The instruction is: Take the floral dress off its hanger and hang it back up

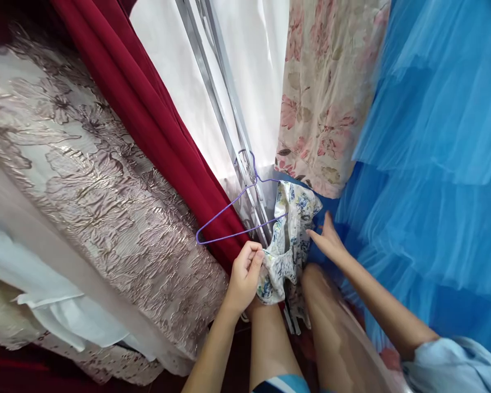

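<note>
Hanging from the right arm of a purple hanger (245, 231), a white garment with blue and yellow flowers (300, 204) sits just right of and below the middle of the frame. The left hand (245, 270), at lower centre, pinches the garment's left edge between thumb and bent fingers. The right hand (330, 240), right of centre, grasps nothing: its thumb and forefinger are spread beside the garment's right side, and whether they touch it I cannot tell. The hanger's left arm pokes out bare, and its hook overlaps the metal poles (207, 68) running down from the top centre. Left of the poles hangs a dark red cloth (163, 139), then a shiny embossed dress (106, 191) across the left side. A pink-flowered dress (323, 109) hangs at upper right, with a blue ruffled dress (437, 180) filling the right edge. Bare legs (276, 344) show at the bottom.
</note>
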